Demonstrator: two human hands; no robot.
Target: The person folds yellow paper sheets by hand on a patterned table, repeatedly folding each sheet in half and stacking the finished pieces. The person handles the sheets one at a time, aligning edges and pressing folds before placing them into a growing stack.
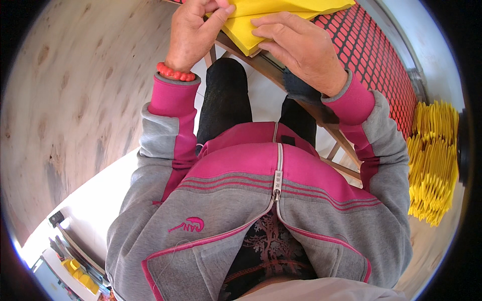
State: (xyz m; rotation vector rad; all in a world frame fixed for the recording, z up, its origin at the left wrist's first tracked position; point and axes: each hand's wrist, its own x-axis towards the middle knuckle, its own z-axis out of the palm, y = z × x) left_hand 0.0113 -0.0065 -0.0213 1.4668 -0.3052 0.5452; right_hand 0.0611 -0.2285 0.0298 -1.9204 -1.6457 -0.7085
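Observation:
A bright yellow folded sheet, paper-like or cloth-like, lies at the top of the view, on the edge of a table with a red and black patterned cover. My left hand, with a red beaded bracelet at its wrist, pinches the sheet's left side between thumb and finger. From the right, my right hand rests its stretched fingers on the sheet near its lower corner. A fold runs across the yellow layers between both hands. The sheet's far part is cut off by the picture's upper edge.
At the right hangs or stands a thick stack of yellow folded pieces. A wooden table frame runs beside my legs. Pale wood-grain surface spreads at the left. Yellow objects sit on a shelf at lower left.

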